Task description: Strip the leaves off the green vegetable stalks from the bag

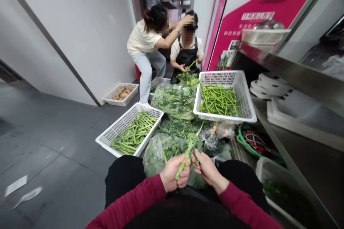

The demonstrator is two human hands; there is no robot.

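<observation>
Grey floor tiles (53, 164) are running beneath pale walls, and two people are sitting or leaning close together beyond the heaped greens (174, 98). Nearer, the left hand (173, 173) is closing its fingers around the lower part of a green stalk (186, 157), whose bushy head is pointing up and away. The right hand (205, 168) is curling just beside it, thumb and fingers bunched close together; a small dark green bit seems to be showing at the fingertips (too small to name for certain).

By its look, the stalk is probably weighing little, stiff and smooth along the stem, perhaps a touch slippery if damp, while the head is likely bruising or crumbling under a squeeze. So the thick lower stem is offering the safest hold.

It is slanting between the wearer's knees, above a clear plastic bag (152, 155) of greens, its cut end coming out below the left thumb, its head rising ahead of both hands.
</observation>
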